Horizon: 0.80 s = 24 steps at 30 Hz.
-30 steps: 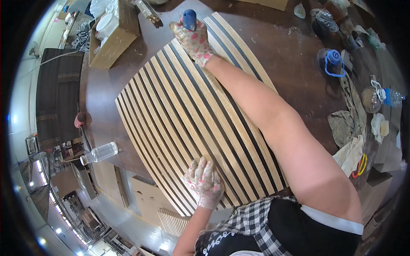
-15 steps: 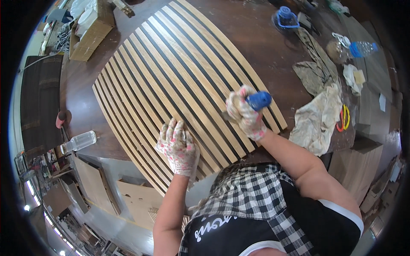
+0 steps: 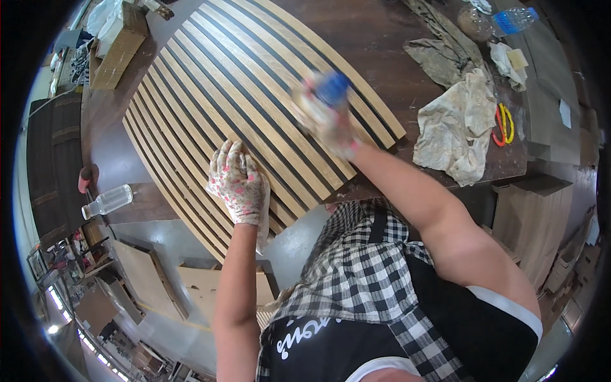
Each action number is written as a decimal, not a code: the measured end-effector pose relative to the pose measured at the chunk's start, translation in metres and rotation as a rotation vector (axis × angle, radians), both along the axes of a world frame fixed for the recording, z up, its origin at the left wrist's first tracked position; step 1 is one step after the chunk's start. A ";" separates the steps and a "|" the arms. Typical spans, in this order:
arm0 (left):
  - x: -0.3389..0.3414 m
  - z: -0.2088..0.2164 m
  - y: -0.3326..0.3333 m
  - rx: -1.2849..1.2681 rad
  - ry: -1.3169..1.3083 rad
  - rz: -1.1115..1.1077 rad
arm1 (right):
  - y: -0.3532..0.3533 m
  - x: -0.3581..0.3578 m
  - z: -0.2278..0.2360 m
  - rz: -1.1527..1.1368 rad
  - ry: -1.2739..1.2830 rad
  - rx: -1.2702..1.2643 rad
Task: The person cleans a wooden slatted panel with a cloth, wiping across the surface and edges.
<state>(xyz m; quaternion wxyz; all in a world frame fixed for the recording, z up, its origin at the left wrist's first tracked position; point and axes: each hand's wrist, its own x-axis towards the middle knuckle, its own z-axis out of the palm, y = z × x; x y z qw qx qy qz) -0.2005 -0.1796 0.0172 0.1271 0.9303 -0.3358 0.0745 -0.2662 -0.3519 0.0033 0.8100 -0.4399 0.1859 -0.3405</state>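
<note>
A large slatted wood panel [image 3: 210, 83], pale strips with dark gaps between them, lies across the brown table in front of me. My left hand [image 3: 238, 181], in a pink-spotted, stained glove, rests on the near part of the slats with its fingers stretched out. White material shows beside that palm; whether it is a cloth or part of the glove is unclear. My right hand [image 3: 323, 114], gloved and smeared by motion, is closed around a tool with a thick blue handle [image 3: 332, 88] over the panel's right side. The tool's working end is hidden or blurred.
Stained rags [image 3: 455, 127] lie on the table [image 3: 394, 70] to the right, beside red and yellow handles [image 3: 503, 124]. Plastic bottles [image 3: 514, 21] stand or lie at the far right. Another clear bottle [image 3: 108, 202] lies left, near a cardboard box [image 3: 121, 48] farther back.
My right hand has moved away from me and left along the slats with the blue-handled tool. My left hand stays on the panel. The whole view has shifted.
</note>
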 end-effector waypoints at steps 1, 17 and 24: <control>0.000 0.000 -0.006 -0.019 -0.001 -0.010 | 0.003 -0.026 -0.029 0.183 -0.412 0.459; -0.066 0.011 0.036 -0.026 0.104 -0.244 | 0.004 -0.114 0.035 0.212 0.048 0.149; -0.158 -0.003 0.124 -0.229 0.413 -0.293 | 0.029 -0.045 0.017 0.116 -0.111 0.215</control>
